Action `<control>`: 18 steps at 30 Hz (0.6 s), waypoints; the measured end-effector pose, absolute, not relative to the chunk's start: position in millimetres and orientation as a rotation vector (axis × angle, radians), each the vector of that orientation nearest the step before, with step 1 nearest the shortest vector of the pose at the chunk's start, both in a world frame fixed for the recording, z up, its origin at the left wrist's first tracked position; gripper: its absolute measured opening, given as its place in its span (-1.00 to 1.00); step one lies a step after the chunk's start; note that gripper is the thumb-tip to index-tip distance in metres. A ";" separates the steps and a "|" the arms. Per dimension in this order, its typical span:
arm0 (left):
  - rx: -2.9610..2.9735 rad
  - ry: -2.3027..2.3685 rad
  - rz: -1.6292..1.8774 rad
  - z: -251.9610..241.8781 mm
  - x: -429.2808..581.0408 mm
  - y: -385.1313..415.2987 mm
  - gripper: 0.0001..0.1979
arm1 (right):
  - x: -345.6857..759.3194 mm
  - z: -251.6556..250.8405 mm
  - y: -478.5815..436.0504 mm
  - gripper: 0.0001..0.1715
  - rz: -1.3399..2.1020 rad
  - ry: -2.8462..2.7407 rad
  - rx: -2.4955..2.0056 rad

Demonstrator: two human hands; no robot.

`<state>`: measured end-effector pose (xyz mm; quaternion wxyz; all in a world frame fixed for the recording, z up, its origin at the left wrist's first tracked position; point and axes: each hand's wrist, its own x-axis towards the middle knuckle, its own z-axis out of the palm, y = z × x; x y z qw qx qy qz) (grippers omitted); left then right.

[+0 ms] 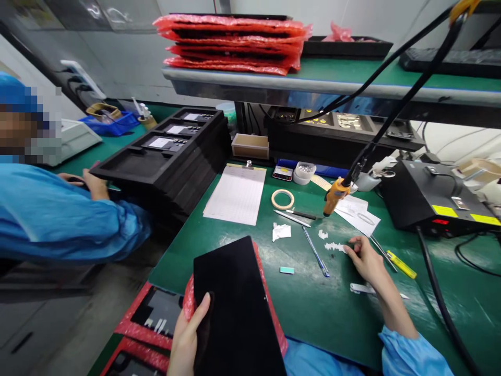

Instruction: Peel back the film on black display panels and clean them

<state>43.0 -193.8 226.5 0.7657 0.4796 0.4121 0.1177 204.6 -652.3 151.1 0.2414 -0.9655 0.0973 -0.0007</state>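
Note:
My left hand (187, 334) grips the near left edge of a flat black tablet-like panel (235, 303), which rests on a red bubble-wrap sleeve (268, 292) at the front of the green mat (313, 308). My right hand (366, 258) reaches forward on the mat, its fingertips pinched on a small white serrated strip (334, 246). Another white scrap (323, 234) lies just beyond it. Tweezers (315, 251) lie left of that hand and a small teal label (287, 270) sits nearer the panel.
An orange-tipped tool (334, 196) hangs on a black cable over the mat. Behind are a tape ring (282, 199), a clipboard (237, 194), a black control box (434, 201) and stacked black foam trays (168, 156). A co-worker in blue (66, 214) sits left. Red sleeves (230, 42) fill the shelf.

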 end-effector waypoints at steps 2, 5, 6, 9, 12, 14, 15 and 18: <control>1.022 0.886 0.264 224.1 43.4 -195.4 -0.54 | 204.0 152.4 -653.1 -0.50 -0.015 0.261 -2.610; 1.045 0.864 0.287 215.0 42.0 -194.5 -0.44 | 205.7 155.1 -652.5 -0.47 -0.054 0.250 -2.566; 1.052 0.871 0.292 211.8 40.8 -194.0 -0.44 | 207.1 156.6 -651.4 -0.46 -0.070 0.249 -2.554; 1.086 0.907 0.309 207.4 36.9 -194.5 -0.52 | 211.4 165.6 -642.2 -0.42 -0.123 0.209 -2.521; 1.176 0.860 0.334 212.5 35.2 -198.5 -0.54 | 209.2 181.2 -617.1 -0.38 -0.133 0.023 -2.469; 1.210 0.820 0.306 217.3 34.6 -201.1 -0.52 | 200.8 190.9 -589.8 -0.37 -0.082 -0.179 -2.421; 1.217 0.806 0.282 218.8 33.9 -202.0 -0.51 | 195.0 194.3 -574.0 -0.37 -0.036 -0.286 -2.394; 1.240 0.791 0.215 218.9 29.0 -202.5 -0.41 | 178.0 195.5 -526.8 -0.43 0.074 -0.550 -2.312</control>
